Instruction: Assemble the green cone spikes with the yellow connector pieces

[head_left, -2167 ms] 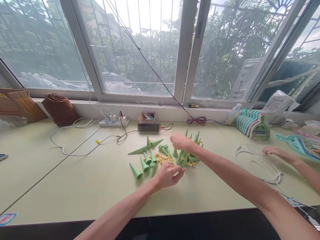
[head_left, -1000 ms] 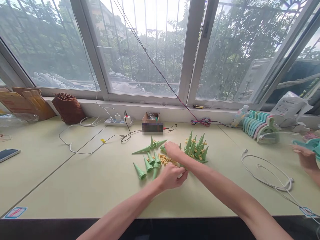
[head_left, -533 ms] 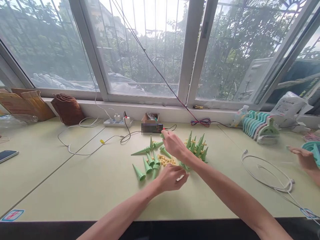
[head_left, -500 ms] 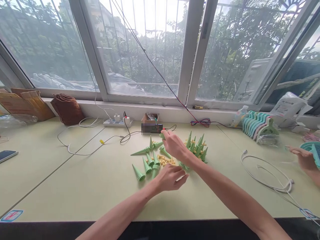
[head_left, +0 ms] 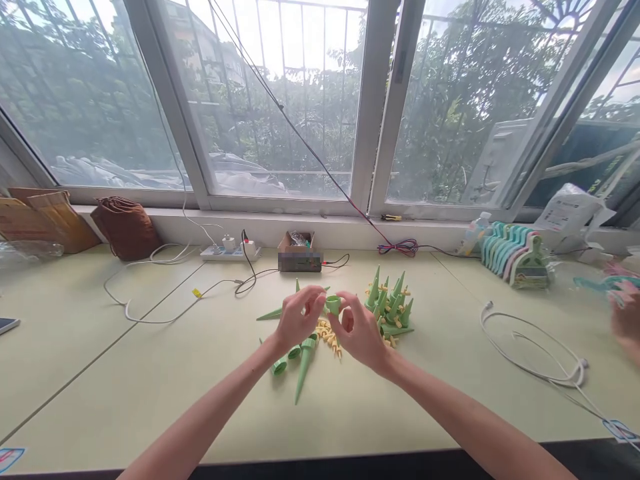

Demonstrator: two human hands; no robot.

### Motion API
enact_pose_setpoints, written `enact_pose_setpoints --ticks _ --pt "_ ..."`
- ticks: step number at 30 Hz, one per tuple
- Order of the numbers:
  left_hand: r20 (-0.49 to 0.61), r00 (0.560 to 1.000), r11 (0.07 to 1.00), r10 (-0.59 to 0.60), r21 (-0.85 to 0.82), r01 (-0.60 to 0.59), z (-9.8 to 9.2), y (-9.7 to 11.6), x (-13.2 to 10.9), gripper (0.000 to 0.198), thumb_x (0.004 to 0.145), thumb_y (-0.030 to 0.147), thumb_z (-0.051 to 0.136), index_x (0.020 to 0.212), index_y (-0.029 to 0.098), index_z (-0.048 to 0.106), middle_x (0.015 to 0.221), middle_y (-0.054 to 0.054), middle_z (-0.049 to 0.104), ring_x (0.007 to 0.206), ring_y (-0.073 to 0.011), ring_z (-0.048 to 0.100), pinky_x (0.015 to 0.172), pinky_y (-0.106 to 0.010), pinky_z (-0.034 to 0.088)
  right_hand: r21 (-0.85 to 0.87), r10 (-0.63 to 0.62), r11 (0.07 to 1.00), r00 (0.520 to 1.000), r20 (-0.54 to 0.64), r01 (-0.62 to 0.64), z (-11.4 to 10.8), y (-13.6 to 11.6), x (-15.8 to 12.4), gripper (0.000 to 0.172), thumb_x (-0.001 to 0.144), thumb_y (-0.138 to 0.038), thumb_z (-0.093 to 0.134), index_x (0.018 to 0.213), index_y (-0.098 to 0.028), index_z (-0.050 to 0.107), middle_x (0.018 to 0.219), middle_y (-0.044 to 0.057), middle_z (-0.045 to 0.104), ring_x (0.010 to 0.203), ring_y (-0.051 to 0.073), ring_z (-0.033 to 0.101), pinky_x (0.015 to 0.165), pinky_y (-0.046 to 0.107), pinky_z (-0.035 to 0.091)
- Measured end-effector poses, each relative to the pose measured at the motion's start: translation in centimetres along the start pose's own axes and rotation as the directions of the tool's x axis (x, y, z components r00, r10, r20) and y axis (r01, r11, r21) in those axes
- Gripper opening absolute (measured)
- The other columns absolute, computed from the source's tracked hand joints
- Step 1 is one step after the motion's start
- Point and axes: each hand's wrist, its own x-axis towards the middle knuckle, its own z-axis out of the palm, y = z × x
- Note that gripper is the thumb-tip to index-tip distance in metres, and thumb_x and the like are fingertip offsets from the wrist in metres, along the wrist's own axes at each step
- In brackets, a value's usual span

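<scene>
Hands meet in mid-air over the pale green tabletop (head_left: 150, 373), forearms reaching in from the near edge. The right hand (head_left: 360, 330) pinches a green cone (head_left: 333, 305) by its wide open end, thumb and forefinger closed on the rim. The left hand (head_left: 297, 320) has its fingertips drawn together just beside that rim. Whether they grip the cone itself or some small piece cannot be told.

Below the hands lie loose cones (head_left: 303, 363) on their sides, one long spike pointing toward the near edge, and a scatter of yellow pieces (head_left: 327, 335) touches them. Just to the right stands a cluster of upright cones (head_left: 391, 305), tips up, with yellow bits among them.

Farther back, near the window sill, sit a small box (head_left: 299, 257) and a power strip (head_left: 227, 252) with cords trailing off it. A brown bag (head_left: 125, 227) rests at the left. On the right a white cable (head_left: 530, 340) loops across the surface, and a row of pastel dustpans (head_left: 515, 253) stands by the sill. Another person's hand (head_left: 625, 320) shows at the right edge, well apart from the cones.
</scene>
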Motion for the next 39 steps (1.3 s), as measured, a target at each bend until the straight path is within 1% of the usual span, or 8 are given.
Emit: enact_pose_setpoints --ticks 7,12,16,21,25,28,33,39 --pt "0.404 0.874 0.907 -0.269 -0.199 0.371 0.7 -0.8 -3.1 0.019 0.093 0.032 0.056 0.097 0.015 0.065 0.063 0.0 0.06 0.051 -0.0094 0.051 0.05 -0.02 0.044 -0.033 -0.044 0.999 0.998 -0.046 0.043 2.8 2.0 -3.1 0.035 0.092 -0.019 0.051 0.125 -0.024 0.041 0.071 -0.005 0.052 0.044 0.008 0.042 0.044 0.019 0.04" --pt "0.454 0.799 0.803 -0.394 -0.253 0.54 0.2 -0.2 -3.1 0.022 0.092 0.035 0.057 0.1 0.016 0.065 0.071 -0.002 0.06 0.06 -0.0121 0.056 0.056 -0.022 0.049 0.065 -0.012 0.998 1.0 0.007 0.012 2.3 1.9 -3.6 0.036 0.092 -0.023 0.056 0.125 -0.025 0.041 0.074 -0.005 0.052 0.045 0.007 0.045 0.044 0.018 0.041" --pt "0.452 0.736 0.676 -0.504 -0.324 0.661 -0.1 -0.3 -3.0 0.029 0.095 0.042 0.051 0.103 0.016 0.061 0.056 0.004 0.048 0.045 -0.0101 0.048 0.043 -0.02 0.039 0.173 0.023 0.985 0.999 0.038 -0.029 1.6 1.5 -3.8 0.027 0.098 -0.021 0.048 0.123 -0.025 0.04 0.078 -0.004 0.054 0.046 0.006 0.047 0.043 0.017 0.038" --pt "0.339 0.797 0.763 -0.5 -0.263 0.59 -0.1 -0.2 -3.3 0.032 0.099 0.042 0.042 0.102 0.016 0.062 0.055 0.006 0.038 0.043 -0.0097 0.043 0.044 -0.021 0.035 0.158 0.081 0.983 0.995 0.064 -0.09 1.7 1.6 -4.0 0.018 0.098 -0.019 0.044 0.116 -0.022 0.045 0.078 -0.003 0.056 0.049 0.007 0.047 0.048 0.02 0.04" --pt "0.263 0.916 0.931 -0.303 -0.122 0.343 0.2 0.0 -3.7 0.029 0.1 0.032 0.039 0.101 0.016 0.063 0.066 0.001 0.05 0.05 -0.0106 0.044 0.053 -0.024 0.037 0.013 0.119 0.993 0.992 0.046 -0.12 1.4 2.0 -3.6 0.011 0.096 -0.017 0.046 0.105 -0.02 0.052 0.085 0.001 0.059 0.052 0.009 0.047 0.055 0.024 0.044" --pt "0.258 0.952 0.978 -0.165 -0.084 0.192 0.4 0.0 -4.1 0.025 0.099 0.026 0.039 0.106 0.016 0.06 0.077 -0.003 0.057 0.057 -0.0121 0.047 0.059 -0.026 0.038 -0.077 0.134 0.989 0.988 0.071 -0.128 1.1 2.1 -3.3 0.012 0.095 -0.014 0.046 0.101 -0.018 0.055 0.088 0.003 0.059 0.057 0.011 0.05 0.062 0.026 0.045" --pt "0.22 0.922 0.92 -0.32 -0.163 0.358 0.7 0.0 -4.5 0.018 0.099 0.032 0.042 0.108 0.02 0.052 0.062 0.005 0.047 0.046 -0.0093 0.039 0.05 -0.022 0.031 -0.155 0.16 0.98 0.964 0.211 -0.128 1.1 1.9 -3.4 0.017 0.093 -0.011 0.046 0.101 -0.018 0.059 0.09 0.004 0.059 0.063 0.014 0.054 0.064 0.026 0.045" --pt "0.269 0.779 0.682 -0.567 -0.378 0.626 0.9 0.9 -3.8 0.028 0.099 0.047 0.039 0.094 0.021 0.048 0.057 0.007 0.041 0.046 -0.0099 0.041 0.044 -0.02 0.036 -0.256 0.216 0.956 0.929 0.299 -0.14 1.2 1.9 -3.8 0.01 0.091 -0.013 0.051 0.092 -0.019 0.06 0.087 0.003 0.056 0.064 0.014 0.054 0.063 0.025 0.044"
